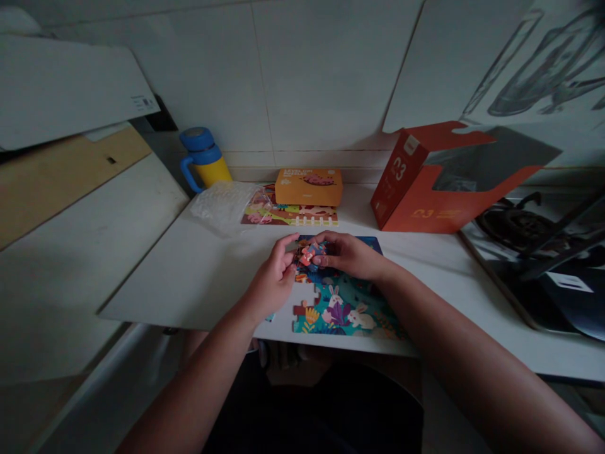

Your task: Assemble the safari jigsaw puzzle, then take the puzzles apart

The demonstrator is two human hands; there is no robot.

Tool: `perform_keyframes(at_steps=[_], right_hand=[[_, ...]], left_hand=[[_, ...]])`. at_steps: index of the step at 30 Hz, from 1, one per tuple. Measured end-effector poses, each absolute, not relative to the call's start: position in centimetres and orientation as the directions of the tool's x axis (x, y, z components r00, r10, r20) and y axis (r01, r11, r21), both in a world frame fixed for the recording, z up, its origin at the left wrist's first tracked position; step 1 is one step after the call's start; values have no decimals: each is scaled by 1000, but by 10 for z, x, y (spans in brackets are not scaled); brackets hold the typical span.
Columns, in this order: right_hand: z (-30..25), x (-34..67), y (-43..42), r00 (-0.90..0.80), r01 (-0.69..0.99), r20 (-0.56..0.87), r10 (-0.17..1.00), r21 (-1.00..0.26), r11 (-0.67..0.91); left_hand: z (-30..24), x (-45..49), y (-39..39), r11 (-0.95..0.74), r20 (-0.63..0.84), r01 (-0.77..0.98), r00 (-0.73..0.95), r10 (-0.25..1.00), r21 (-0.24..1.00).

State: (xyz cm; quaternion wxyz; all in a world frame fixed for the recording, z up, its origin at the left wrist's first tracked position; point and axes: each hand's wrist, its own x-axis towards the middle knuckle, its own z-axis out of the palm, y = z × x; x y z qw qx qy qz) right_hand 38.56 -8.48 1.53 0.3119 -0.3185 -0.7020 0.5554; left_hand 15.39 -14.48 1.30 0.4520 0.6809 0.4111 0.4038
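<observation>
A colourful jigsaw puzzle with rabbits lies partly joined on the white counter. My right hand rests over its upper part, fingers closed on a small red and blue puzzle piece. My left hand sits just left of that piece, fingers curled, fingertips reaching toward it. Whether the left fingers grip the piece or only touch it I cannot tell.
At the back stand a blue and yellow bottle, a crumpled clear plastic bag, an orange puzzle box on another picture sheet, and an open red carton. A gas stove lies right.
</observation>
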Motion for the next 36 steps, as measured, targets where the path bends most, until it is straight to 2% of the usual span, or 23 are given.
perform_keyframes(at_steps=[3,6,8,11,21,24,27,30,33,36], right_hand=[[14,387,-84,-640,131,61,766,-973,188],[14,388,-84,-648,177,42,760,-963,203],[15,389,-83,-626,207,40,779,-954,215],[16,389,-82,-600,253,48,798,-936,246],[15,389,-82,-604,263,61,795,-926,271],[16,389,-83,-600,273,61,798,-922,276],[17,389,-84,-595,267,59,802,-926,266],[17,389,-83,-591,270,73,803,-921,282],[15,389,-82,-576,294,83,813,-907,301],[14,390,-80,-535,308,111,837,-898,316]], left_hand=[[20,146,-149,-315,192,420,311,931,851],[30,126,-160,-394,218,662,335,917,638],[34,107,-170,-450,210,737,400,892,504],[34,78,-184,-471,121,771,468,876,428],[33,59,-175,-418,-60,725,532,844,547],[35,60,-167,-390,-104,741,523,846,547],[33,60,-163,-323,-157,776,471,868,543],[33,68,-162,-215,-213,752,427,879,622],[38,85,-160,-190,-172,661,442,880,726],[46,109,-148,-283,-14,581,452,892,763]])
